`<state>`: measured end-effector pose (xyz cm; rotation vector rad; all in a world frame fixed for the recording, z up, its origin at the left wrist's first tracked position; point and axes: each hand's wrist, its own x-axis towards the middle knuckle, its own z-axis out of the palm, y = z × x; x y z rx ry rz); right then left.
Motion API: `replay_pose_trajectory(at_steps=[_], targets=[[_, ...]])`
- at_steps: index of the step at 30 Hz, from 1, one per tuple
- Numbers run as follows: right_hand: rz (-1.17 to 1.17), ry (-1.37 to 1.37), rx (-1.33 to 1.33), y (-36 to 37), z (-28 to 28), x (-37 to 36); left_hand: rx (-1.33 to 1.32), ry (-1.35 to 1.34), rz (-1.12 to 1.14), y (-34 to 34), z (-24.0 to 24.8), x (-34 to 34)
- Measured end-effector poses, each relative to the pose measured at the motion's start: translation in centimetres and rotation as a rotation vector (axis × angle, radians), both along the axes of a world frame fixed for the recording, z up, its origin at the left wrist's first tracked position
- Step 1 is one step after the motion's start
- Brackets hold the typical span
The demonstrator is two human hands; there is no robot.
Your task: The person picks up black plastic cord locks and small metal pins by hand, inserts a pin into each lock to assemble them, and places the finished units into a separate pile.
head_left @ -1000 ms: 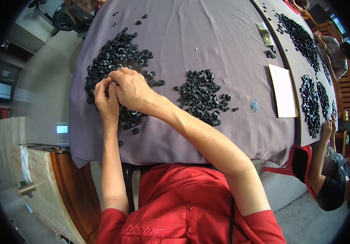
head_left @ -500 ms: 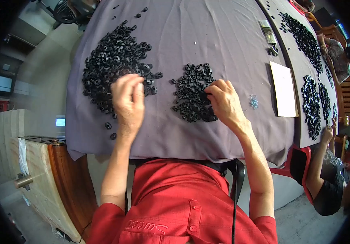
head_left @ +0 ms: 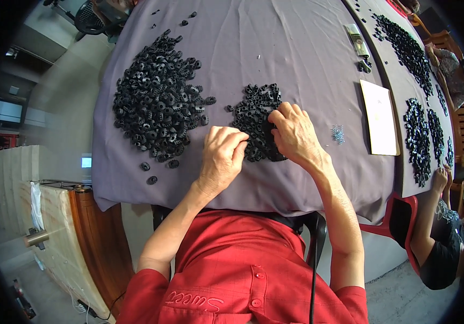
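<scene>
A pile of small black ring-shaped plastic parts (head_left: 256,105) lies on the grey cloth in front of me. My left hand (head_left: 222,157) is at its lower left side, thumb and fingertips pinched together; whatever they hold is too small to make out. At the pile's right side, my right hand (head_left: 298,135) has its fingers curled inward over the parts. Its fingertips are partly hidden, and I cannot make out what is between them. Farther left spreads a larger heap of black ridged plastic parts (head_left: 159,97), apart from both hands.
Right of my right hand lie small clear-blue pieces (head_left: 338,134) and a white board (head_left: 379,119). A clear packet (head_left: 356,40) lies beyond. On the adjoining table are more black piles (head_left: 417,140), with another person's hands (head_left: 441,178) near them. A wooden cabinet (head_left: 94,243) stands at left.
My left hand has moved right and toward me, from the large heap to the smaller pile. My right hand has shifted slightly left, still at the smaller pile.
</scene>
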<state>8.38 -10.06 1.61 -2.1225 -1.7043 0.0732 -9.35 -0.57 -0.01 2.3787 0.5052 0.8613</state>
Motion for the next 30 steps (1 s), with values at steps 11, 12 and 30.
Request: replay_pose_trajectory(at_steps=[11, 12, 30], targets=[[0.013, -0.007, 0.101, -0.1, -1.4, 0.3, 0.027, 0.12, -0.082, -1.1, -0.4, 1.8], [0.006, 0.029, 0.098, -0.2, -1.6, 0.4, 0.027, 0.119, -0.083, -1.1, -0.3, 1.9], [-0.19, 0.517, 0.109, -4.1, 0.0, 1.9, -0.177, 0.021, -0.053, -1.2, 0.4, 1.9]])
